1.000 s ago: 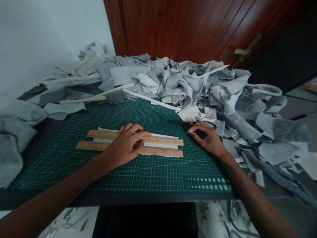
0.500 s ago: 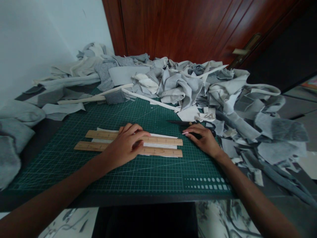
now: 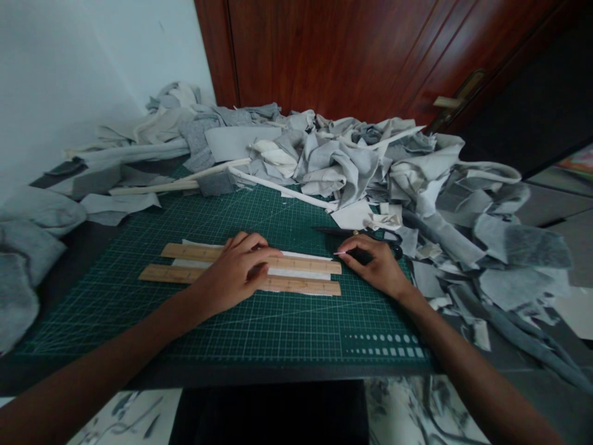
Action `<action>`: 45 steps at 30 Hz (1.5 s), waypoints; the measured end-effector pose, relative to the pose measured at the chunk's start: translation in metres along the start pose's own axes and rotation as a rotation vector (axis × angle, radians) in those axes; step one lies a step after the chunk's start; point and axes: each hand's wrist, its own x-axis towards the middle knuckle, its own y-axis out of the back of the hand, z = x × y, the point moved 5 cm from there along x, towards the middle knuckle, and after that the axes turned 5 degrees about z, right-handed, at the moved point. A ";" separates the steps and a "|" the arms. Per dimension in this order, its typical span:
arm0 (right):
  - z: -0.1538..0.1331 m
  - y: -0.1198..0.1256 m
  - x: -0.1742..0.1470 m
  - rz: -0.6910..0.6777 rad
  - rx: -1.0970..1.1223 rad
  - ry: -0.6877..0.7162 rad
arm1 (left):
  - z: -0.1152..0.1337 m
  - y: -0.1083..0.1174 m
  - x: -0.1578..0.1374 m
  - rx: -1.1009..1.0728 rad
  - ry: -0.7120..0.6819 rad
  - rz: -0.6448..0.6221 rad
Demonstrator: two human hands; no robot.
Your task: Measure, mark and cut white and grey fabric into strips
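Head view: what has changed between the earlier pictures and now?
The right hand, pinching a small pinkish piece, moved left toward the wooden rulers; nothing was visibly taken up or let go. The left hand stayed on the rulers, and the scissors stayed put.

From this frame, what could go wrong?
The rulers might slide or swing on the white cloth, since only the left hand lies across them and their right ends are free.

The right hand could knock the scissors, which lie just beyond it.

The small pale piece is pinched only at the right hand's fingertips, so it could slip out; what it is cannot be told.
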 end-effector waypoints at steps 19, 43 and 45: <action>-0.058 -0.078 0.023 -0.216 0.107 0.041 | 0.000 -0.003 -0.001 0.020 -0.001 0.018; -0.049 -0.057 0.019 -0.298 0.015 -0.062 | -0.001 -0.002 0.001 -0.018 0.016 -0.004; -0.044 -0.050 0.014 -0.295 0.018 -0.067 | -0.001 -0.002 0.001 -0.021 0.014 0.000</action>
